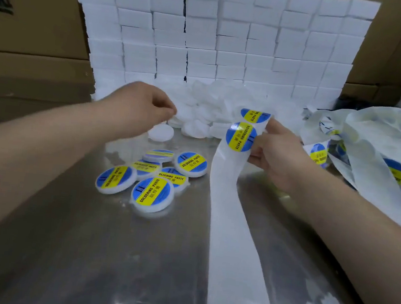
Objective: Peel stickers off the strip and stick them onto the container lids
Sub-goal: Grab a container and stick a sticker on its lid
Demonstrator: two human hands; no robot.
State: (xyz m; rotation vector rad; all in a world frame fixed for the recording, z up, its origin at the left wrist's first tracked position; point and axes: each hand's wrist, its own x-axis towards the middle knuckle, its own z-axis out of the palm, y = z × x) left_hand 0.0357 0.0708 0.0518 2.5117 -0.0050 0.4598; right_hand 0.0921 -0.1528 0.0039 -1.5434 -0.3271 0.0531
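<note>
Steel table (83, 251) and a wall of white blocks (207, 40) frame the work. The right hand (276, 155) pinches the strip (228, 205) just beside the next sticker (241, 136), with bare backing trailing toward the viewer. The left hand (144, 105), fingers curled, hovers over the blank lids (197, 126); blur hides whether it holds one. Finished lids (152, 194) lie clustered nearer. Done well, I judge, this step means bending the backing sharply so the sticker's edge lifts, taking one lid only, and centring the sticker before pressing flat.
</note>
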